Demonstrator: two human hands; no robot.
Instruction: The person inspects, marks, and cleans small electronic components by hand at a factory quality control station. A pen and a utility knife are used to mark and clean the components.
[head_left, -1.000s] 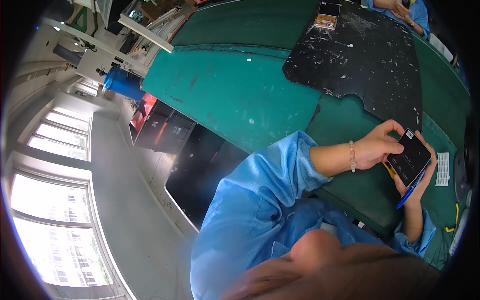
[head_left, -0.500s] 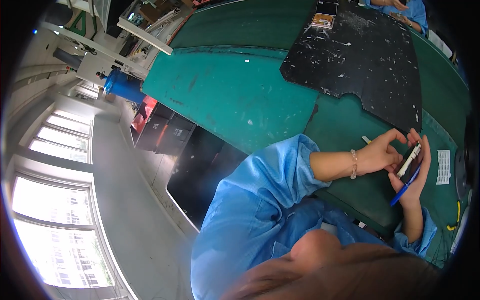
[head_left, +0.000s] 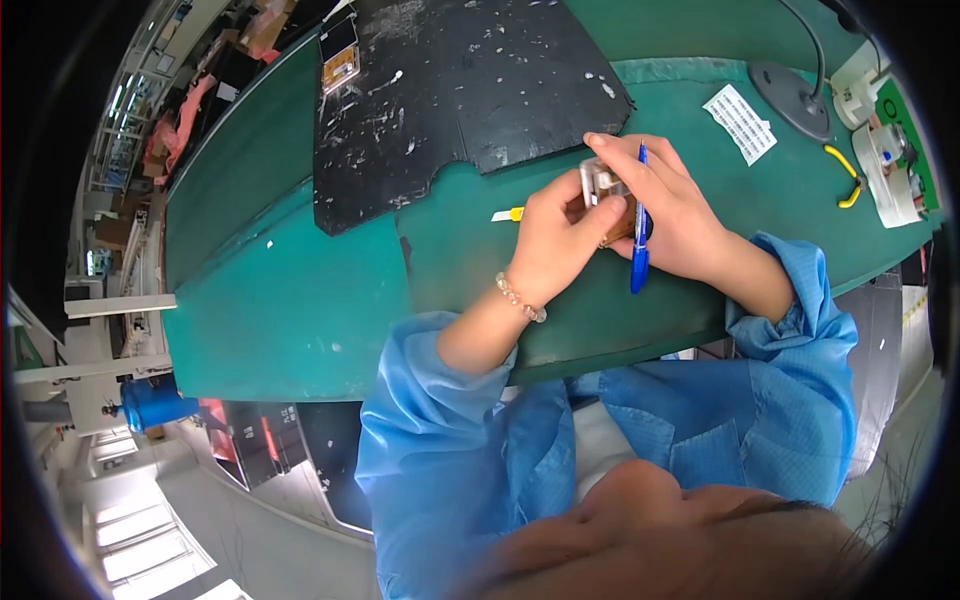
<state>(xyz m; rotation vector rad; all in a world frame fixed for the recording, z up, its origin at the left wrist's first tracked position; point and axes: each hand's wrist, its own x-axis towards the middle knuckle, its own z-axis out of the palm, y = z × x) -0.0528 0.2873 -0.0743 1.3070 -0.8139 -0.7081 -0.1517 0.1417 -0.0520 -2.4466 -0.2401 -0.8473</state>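
The left hand (head_left: pixel 553 238) and right hand (head_left: pixel 682 222) are pinching a small device (head_left: pixel 606 183), mostly hiding it; a white sheet (head_left: pixel 740 124) is bearing unreadably small print.

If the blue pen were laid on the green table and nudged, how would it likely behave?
The blue pen would probably roll, since its barrel looks slim and round. It is likely stiff: it runs straight across the right hand with no visible bend. It seems light too, judging by its thinness.

Left hand (head_left: pixel 553 238) curls close beside right hand (head_left: pixel 684 222).
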